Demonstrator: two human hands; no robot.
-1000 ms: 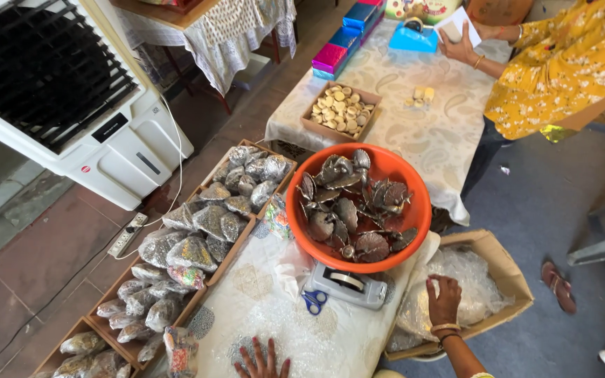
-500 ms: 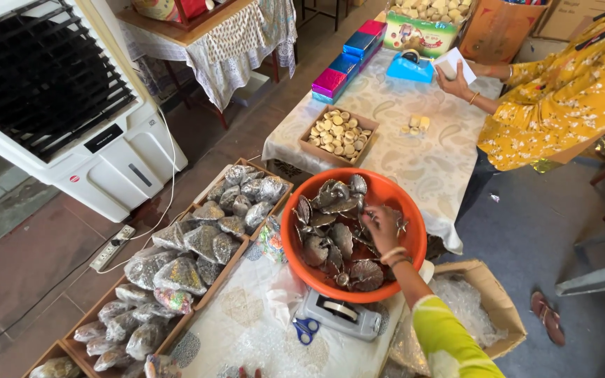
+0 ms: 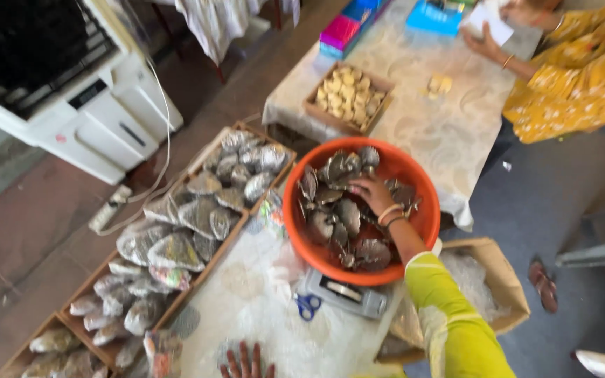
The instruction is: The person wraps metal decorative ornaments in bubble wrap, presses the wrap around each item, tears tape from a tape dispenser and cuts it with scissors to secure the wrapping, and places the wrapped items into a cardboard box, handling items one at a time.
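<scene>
Shells (image 3: 348, 213): grey-silver, fan-shaped and ribbed, a dull metallic sheen on them — I see them heaped in the orange tub, some on edge, some flat.
Right hand (image 3: 371, 192): reaches into the tub from the lower right, in a yellow-green sleeve with bangles at the wrist; it lies on the shells near the middle of the heap. The fingers are curled down among the shells, but I cannot tell whether they are clamped on one.
Left hand (image 3: 246, 362): only the fingers show at the bottom edge, spread apart and flat on the worktop, holding nothing.
Tub (image 3: 302, 231): round, orange, standing on a grey scale (image 3: 344, 294) at the worktop's edge.
Scissors (image 3: 307, 305): blue-handled, lying just beside the scale.
Trays (image 3: 197, 210): long wooden ones to the left, filled with clear bags of the same shells.
Small box (image 3: 346, 94): wooden, on the far table, full of pale yellow pieces.
Carton (image 3: 498, 280): brown, open, on the floor right of the tub, clear plastic inside.
Worktop (image 3: 246, 294): covered with a white patterned cloth.
Room: reddish tiled floor, a white air cooler (image 3: 71, 91) at upper left — another person (image 3: 568, 77) in yellow sits at the far table.
</scene>
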